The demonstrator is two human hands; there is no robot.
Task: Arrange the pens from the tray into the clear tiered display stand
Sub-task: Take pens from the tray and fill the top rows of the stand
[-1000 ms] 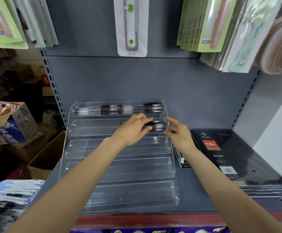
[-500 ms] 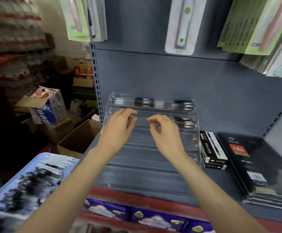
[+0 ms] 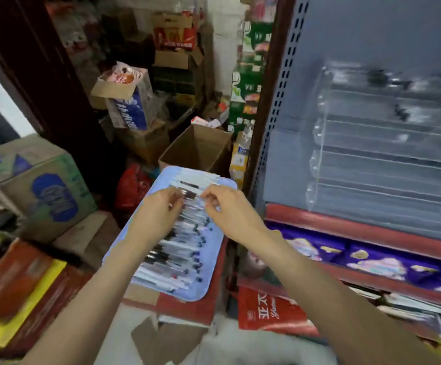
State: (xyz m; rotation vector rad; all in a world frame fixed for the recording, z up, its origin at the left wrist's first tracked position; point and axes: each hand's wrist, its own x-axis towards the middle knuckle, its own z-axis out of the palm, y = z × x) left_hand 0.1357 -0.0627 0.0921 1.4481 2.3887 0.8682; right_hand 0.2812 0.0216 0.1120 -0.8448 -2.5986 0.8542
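Both my hands hover over the pens [image 3: 180,241] on the blue tray [image 3: 187,293]: left hand [image 3: 159,214] and right hand [image 3: 230,209], fingers curled, seemingly pinching one pen between them, though blur hides the grasp. Off right, the clear tiered stand [image 3: 388,143] sits on its shelf.

A shop: stocked shelving [image 3: 359,227], stacked cardboard boxes [image 3: 130,101].

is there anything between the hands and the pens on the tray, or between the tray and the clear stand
Nothing visible. Both the left hand and the right hand are already at the pens on the blue tray. The clear stand sits on the shelf to the right, with open space between.
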